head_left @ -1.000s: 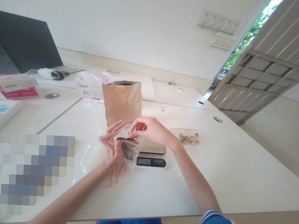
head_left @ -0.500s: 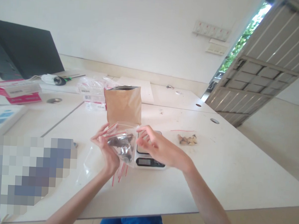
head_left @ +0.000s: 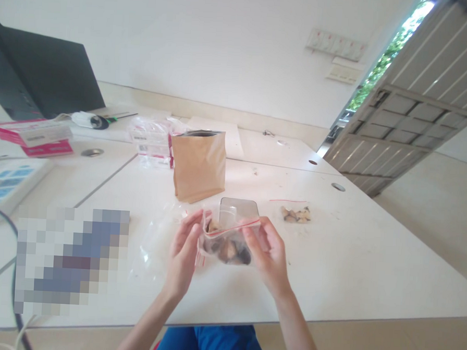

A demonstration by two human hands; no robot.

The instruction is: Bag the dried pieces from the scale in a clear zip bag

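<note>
Just below the middle of the frame we hold a small clear zip bag (head_left: 228, 242) with a red seal strip, raised above the white table (head_left: 350, 264); dark and tan pieces sit in its lower half. Our left hand (head_left: 183, 256) is closed on the bag's left edge, fingers curled against the plastic. Our right hand (head_left: 268, 255) pinches the right edge near the red strip, thumb in front, fingers behind. Directly behind the bag the grey platform of a scale (head_left: 237, 209) shows. Left of our hands a flat clear bag (head_left: 155, 239) lies on the table. Higher up, at centre, a brown paper pouch (head_left: 199, 165) stands upright, open at the top. To the right of centre a little heap of pale pieces (head_left: 296, 215) rests beside a red strip (head_left: 287, 201).
</note>
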